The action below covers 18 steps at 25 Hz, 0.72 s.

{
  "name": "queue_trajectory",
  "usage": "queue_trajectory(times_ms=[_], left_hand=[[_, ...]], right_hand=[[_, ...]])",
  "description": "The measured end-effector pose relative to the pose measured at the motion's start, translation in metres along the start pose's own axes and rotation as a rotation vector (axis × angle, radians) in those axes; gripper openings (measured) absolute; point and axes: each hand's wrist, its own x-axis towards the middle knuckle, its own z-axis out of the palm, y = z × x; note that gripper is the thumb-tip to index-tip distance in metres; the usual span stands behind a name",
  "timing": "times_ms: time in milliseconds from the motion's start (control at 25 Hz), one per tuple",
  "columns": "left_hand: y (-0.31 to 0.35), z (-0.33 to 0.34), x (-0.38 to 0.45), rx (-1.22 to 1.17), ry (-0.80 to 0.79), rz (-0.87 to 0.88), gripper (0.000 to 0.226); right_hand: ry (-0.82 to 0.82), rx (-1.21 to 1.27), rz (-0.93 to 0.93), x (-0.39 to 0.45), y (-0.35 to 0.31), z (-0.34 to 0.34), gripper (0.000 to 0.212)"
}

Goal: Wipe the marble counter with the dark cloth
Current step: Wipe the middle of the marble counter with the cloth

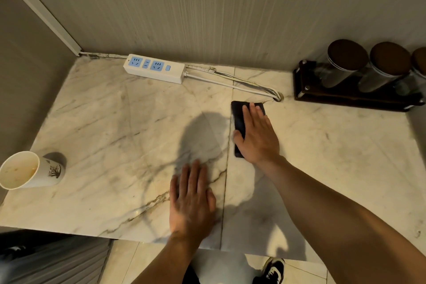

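Head camera: my right hand (pixel 258 136), fingers together, presses the dark cloth (pixel 239 122) flat near the marble counter (pixel 115 122)'s back edge; left hand (pixel 191 200), fingers together, rests flat at the front edge.

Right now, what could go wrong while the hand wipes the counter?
The right hand presses the dark cloth flat close to the white cable; a far push might snag it. If the cloth is damp, moisture could reach the power strip at the wall. A wide sweep left could tip the paper cup near the marble counter edge.
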Motion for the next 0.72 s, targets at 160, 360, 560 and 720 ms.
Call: queue_trajectory(times_ms=[160,360,560,720], left_hand=[[0.000,-0.001,0.000,0.003,-0.004,0.004,0.058],[-0.001,-0.001,0.000,0.028,-0.010,0.019,0.058],[-0.001,-0.001,-0.001,0.052,0.005,0.038,0.056],[-0.001,0.001,-0.001,0.057,0.010,0.034,0.056]], right_hand=[[0.028,0.055,0.165,0.004,-0.004,0.001,0.070],[0.100,0.124,0.381,-0.006,-0.012,0.004,0.070],[0.160,0.131,0.484,-0.036,-0.013,0.009,0.070],[0.186,0.125,0.510,-0.063,-0.015,0.016,0.070]])
